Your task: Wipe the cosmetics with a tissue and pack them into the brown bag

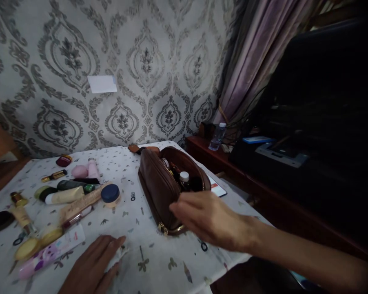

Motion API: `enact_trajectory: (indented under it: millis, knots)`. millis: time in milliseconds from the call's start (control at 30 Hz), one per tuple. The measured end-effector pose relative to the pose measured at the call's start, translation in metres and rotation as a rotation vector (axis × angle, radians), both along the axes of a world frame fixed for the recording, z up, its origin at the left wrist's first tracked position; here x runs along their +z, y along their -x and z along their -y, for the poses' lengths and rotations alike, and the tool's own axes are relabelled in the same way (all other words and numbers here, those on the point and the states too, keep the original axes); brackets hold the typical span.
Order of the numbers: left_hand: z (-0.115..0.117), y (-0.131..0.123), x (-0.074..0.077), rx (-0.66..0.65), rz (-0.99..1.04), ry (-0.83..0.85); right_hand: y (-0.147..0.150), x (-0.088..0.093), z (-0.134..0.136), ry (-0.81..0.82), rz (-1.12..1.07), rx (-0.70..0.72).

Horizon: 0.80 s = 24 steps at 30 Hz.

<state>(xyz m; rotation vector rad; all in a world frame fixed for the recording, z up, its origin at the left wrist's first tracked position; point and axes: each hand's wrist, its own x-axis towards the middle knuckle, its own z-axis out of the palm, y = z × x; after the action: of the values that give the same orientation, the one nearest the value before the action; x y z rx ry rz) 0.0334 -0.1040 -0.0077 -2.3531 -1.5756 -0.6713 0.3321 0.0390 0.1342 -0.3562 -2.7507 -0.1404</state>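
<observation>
A brown leather cosmetics pouch (159, 183) lies open on the table, with small bottles, one white-capped (184, 177), showing inside. My right hand (208, 218) hovers over the pouch's near end, fingers loosely extended and apart, nothing visible in them. My left hand (94, 265) rests flat on the tablecloth at the near edge, fingers stretched out over a small white tissue or wipe (120, 254).
Several cosmetics lie scattered at the left: a blue-lidded jar (110, 193), tubes, a pink bottle (93, 168), yellow tins (27, 248). The white patterned tablecloth (147, 249) covers the table. A water bottle (217, 136) stands on the wooden shelf at right, beside dark equipment and curtains.
</observation>
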Motion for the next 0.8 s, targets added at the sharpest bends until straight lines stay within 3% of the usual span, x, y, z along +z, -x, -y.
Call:
enact_trajectory:
  millis: [100, 200, 367, 567, 700, 800]
  knots:
    - [0.016, 0.014, -0.006, -0.013, -0.028, -0.017, 0.022, -0.031, 0.022, -0.061, -0.017, 0.233]
    - [0.028, 0.021, -0.003, -0.001, -0.057, -0.022, 0.051, -0.061, 0.036, 0.025, 0.012, 0.309]
    - [0.038, 0.010, 0.009, 0.118, -0.060, 0.023, 0.104, -0.090, 0.048, 0.357, -0.013, 0.278]
    - [0.038, 0.009, 0.012, 0.274, -0.189, 0.055, 0.165, -0.110, 0.059, 0.796, -0.262, 0.255]
    - [0.039, 0.018, 0.013, 0.505, -0.173, 0.196, 0.187, -0.120, 0.062, 1.026, -0.366, 0.193]
    - [0.038, 0.023, 0.019, 0.588, -0.135, 0.260, 0.192, -0.129, 0.061, 1.111, -0.406, 0.141]
